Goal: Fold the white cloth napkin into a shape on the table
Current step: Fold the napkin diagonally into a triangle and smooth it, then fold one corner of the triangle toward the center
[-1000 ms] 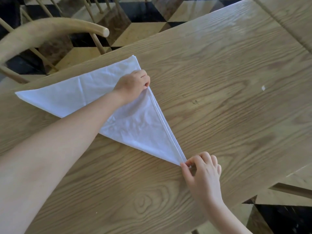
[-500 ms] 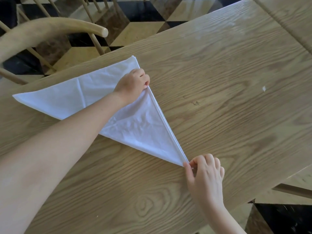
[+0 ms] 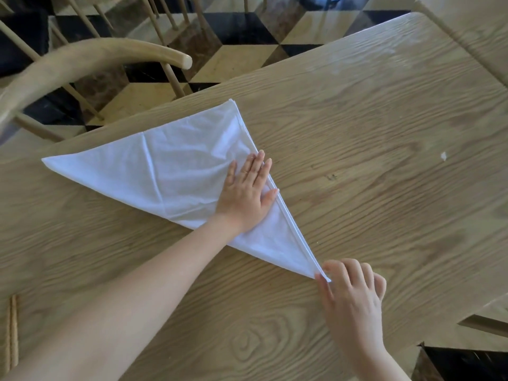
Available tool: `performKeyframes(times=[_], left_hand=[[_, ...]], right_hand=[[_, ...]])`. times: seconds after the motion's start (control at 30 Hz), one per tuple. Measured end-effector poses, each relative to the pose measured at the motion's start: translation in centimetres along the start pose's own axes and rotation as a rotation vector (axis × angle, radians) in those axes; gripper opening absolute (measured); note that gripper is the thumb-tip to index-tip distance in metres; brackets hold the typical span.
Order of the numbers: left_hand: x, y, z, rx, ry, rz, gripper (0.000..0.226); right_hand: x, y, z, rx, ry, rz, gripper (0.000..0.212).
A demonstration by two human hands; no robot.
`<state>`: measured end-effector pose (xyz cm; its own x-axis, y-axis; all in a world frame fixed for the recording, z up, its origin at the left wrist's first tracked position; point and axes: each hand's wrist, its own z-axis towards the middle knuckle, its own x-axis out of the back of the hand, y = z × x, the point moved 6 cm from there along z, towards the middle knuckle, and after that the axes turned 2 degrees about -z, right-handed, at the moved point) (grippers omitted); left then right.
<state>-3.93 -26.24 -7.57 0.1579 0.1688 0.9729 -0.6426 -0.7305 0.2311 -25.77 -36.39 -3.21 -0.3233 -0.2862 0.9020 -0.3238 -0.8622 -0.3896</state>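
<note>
The white cloth napkin [image 3: 176, 171] lies flat on the wooden table [image 3: 371, 160], folded into a large triangle with one point at the far edge, one at the left and one near me on the right. My left hand [image 3: 246, 193] rests palm down on the napkin beside its right-hand folded edge, fingers straight and slightly spread. My right hand [image 3: 351, 292] pinches the napkin's near right corner between thumb and fingertips, right at the tip.
A wooden chair [image 3: 90, 59] with a curved armrest stands off the table's far left side. A small white speck [image 3: 443, 156] lies on the table at the right. Another wooden surface [image 3: 472, 28] adjoins at the top right. Checkered floor shows beyond.
My left hand has opened from a fist on the napkin's upper edge and slid down toward me, now pressing flat. My right hand still holds the near corner.
</note>
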Motion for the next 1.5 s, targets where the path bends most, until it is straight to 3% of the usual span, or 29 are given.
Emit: performKeyframes(times=[0.13,0.2,0.3,0.4,0.5,0.57,0.8,1.17,1.27,1.33,1.5], left_hand=[[0.3,0.1,0.1,0.021,-0.022,0.018,0.074],[0.5,0.0,0.1,0.015,-0.029,-0.038,0.074],[2.5,-0.5,-0.4,-0.035,0.092,-0.325,0.063],[3.8,-3.0,-1.2,0.033,0.193,-0.273,0.052],[2.8,-6.4,0.7,0.196,0.001,-0.138,0.054],[2.4,-7.4,2.8,0.199,-0.077,-0.048,0.056],[2.8,-9.2,8.0,0.167,-0.148,0.027,0.06],[3.5,-8.3,9.8,0.161,-0.167,-0.062,0.061],[5.1,-5.4,4.8,-0.006,-0.049,-0.338,0.054],[5.9,-5.1,-0.5,0.009,0.007,-0.506,0.047],[5.8,-6.2,-8.1,0.013,0.157,-0.508,0.047]], right_hand=[[-0.2,-0.9,-0.2,0.324,-0.01,-0.051,0.018],[-0.6,-0.4,-0.4,0.383,-0.048,-0.062,0.029],[-0.6,0.1,-0.3,0.445,-0.07,-0.085,0.033],[-0.6,-0.3,0.3,0.504,-0.069,-0.096,0.028],[-0.9,-0.6,0.8,0.51,-0.061,-0.082,0.022],[-0.9,-0.6,1.1,0.516,-0.035,-0.047,0.015],[-1.1,-0.3,1.6,0.567,-0.028,0.047,0.011],[-1.9,0.1,2.3,0.47,-0.164,0.161,0.012],[-1.0,0.2,3.2,0.409,-0.207,0.256,0.005],[0.2,-0.2,4.6,0.353,-0.193,0.343,0.006],[1.9,-2.0,11.2,0.196,-0.094,0.491,0.012]])
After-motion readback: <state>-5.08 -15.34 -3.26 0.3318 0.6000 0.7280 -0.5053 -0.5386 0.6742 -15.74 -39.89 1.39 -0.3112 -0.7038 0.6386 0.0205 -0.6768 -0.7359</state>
